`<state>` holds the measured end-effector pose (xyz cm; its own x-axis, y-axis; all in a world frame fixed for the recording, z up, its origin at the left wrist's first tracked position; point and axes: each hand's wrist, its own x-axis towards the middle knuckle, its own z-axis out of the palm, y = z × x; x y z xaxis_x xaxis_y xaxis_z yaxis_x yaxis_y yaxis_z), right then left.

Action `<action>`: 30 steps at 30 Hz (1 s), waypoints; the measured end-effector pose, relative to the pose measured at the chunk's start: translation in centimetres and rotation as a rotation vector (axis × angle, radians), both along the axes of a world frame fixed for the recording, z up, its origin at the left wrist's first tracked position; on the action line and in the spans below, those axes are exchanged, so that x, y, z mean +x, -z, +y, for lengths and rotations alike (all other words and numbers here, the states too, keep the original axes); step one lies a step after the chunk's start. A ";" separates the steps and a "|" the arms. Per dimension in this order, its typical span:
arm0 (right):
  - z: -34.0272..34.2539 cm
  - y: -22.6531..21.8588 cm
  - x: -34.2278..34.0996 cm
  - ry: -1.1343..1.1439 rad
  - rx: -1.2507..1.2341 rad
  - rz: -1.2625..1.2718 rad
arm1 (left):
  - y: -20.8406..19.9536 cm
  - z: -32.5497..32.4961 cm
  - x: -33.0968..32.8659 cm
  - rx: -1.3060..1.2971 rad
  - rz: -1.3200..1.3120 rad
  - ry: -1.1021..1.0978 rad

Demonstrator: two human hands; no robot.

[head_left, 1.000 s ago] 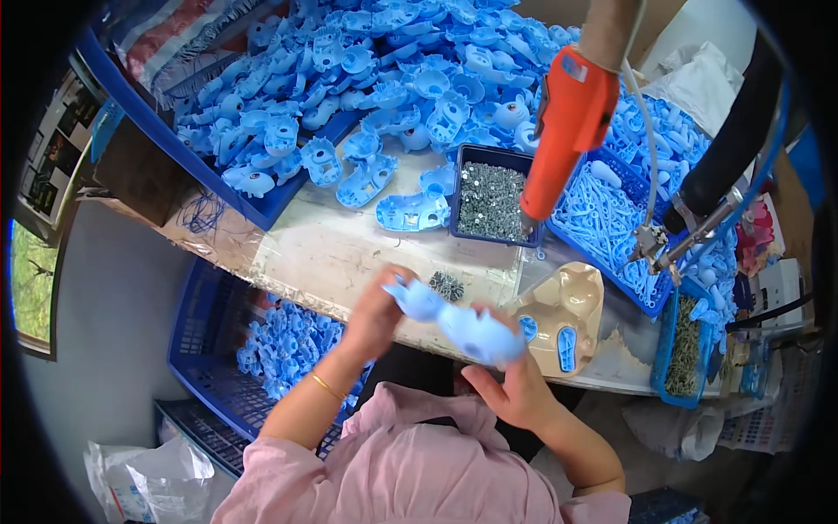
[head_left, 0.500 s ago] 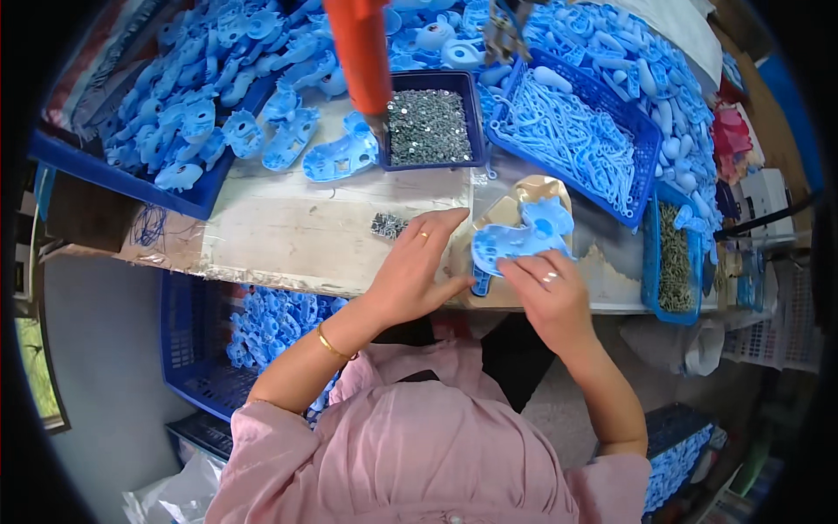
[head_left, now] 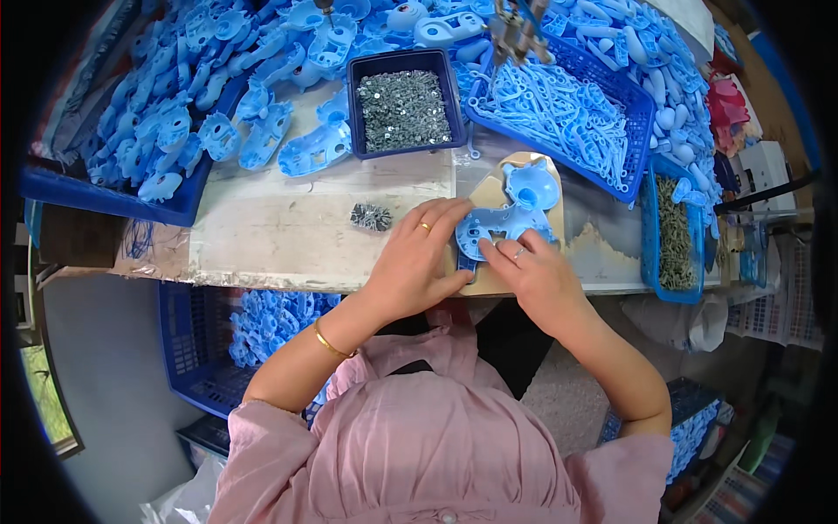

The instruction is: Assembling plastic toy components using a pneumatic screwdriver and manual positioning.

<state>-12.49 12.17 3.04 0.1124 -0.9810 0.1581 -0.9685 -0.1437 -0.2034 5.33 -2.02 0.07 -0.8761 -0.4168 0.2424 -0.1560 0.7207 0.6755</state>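
Observation:
A light blue plastic half-shell [head_left: 502, 225], hollow side up with a round cup at its far end, lies on a tan shaped base [head_left: 569, 188] at the table's front edge. My right hand [head_left: 539, 278] grips the shell's near edge, thumb and fingers pinched at its rim. My left hand [head_left: 417, 255] rests at the shell's left end, fingers stretched out together and thumb apart, fingertips touching the edge. A small dark blue piece [head_left: 466, 265] shows below the shell, partly hidden by my left hand. Left of that hand sits a little heap of small metal parts [head_left: 371, 217].
Behind stand a dark tray of small metal parts [head_left: 403, 65] and a blue basket of looped plastic strips [head_left: 646, 122]. A blue screw tray [head_left: 690, 284] is at right. Blue shells fill a bin [head_left: 196, 205] at left. A metal fixture [head_left: 517, 35] hangs above.
The shell has been lowered and turned onto the base, its hollow side now up. My left fingers have come against it. The orange hanging tool has left the middle of the view.

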 end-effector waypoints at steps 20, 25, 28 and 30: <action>-2.7 -0.8 -15.3 0.644 -0.252 -0.176 | -2.0 1.2 -0.4 -0.011 0.037 -0.039; -2.7 0.9 -20.2 0.782 -0.309 -0.002 | -2.3 1.5 -0.6 -0.048 0.046 -0.048; -3.5 1.3 -20.3 0.765 -0.274 0.036 | -2.2 1.6 -0.8 -0.039 0.013 -0.041; -3.7 1.9 -20.7 0.752 -0.255 0.069 | -2.3 1.7 -1.1 -0.036 0.012 -0.030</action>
<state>-33.19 8.48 1.11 -0.5476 -0.7325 0.4045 -0.8336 0.5195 -0.1878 4.22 -0.32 2.39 -0.8604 -0.4332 0.2683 -0.1695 0.7399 0.6511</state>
